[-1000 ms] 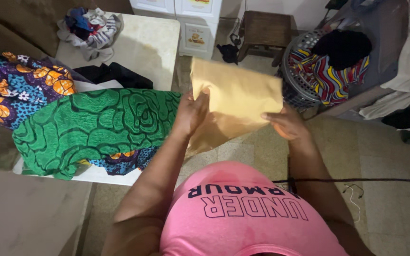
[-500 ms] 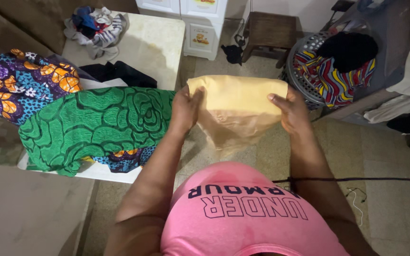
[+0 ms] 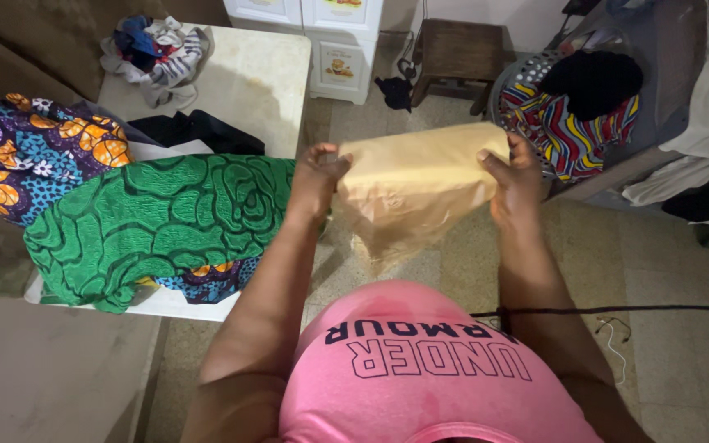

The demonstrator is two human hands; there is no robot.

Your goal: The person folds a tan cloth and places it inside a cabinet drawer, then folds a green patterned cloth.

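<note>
A tan cloth [image 3: 416, 184] hangs in the air at the centre of the frame, above the tiled floor [image 3: 683, 271], folded over along its top edge so that the lower part droops to a loose point just above the person's pink shirt [image 3: 420, 369]. The left hand [image 3: 317, 176] is closed on the cloth's upper left corner, fingers curled tight around the fold. The right hand [image 3: 514, 180] grips the upper right corner, thumb on the near face and fingers wrapped behind. The top edge runs between the two hands, slightly higher on the right.

Just left of the left hand, a green patterned fabric [image 3: 157, 221] lies spread over the near end of a pale table [image 3: 256, 82]. Under its lower edge a bit of blue and orange print shows. Further left, at the frame's left edge, a purple, blue and orange printed fabric [image 3: 30, 152] lies bunched. A black garment [image 3: 194, 127] rests on the table just beyond the green one, and a small heap of mixed clothes [image 3: 157, 49] sits at the table's far left corner, in the upper left of the frame.

In the upper right, behind the right hand, a round laundry basket [image 3: 535, 123] holds a bright striped fabric [image 3: 572, 131] with a black cloth [image 3: 592, 82] on top. A wooden stool [image 3: 453, 53] stands at the top centre, beside a white cabinet [image 3: 330, 41]. A dark cord [image 3: 617, 310] runs across the floor at the right.
</note>
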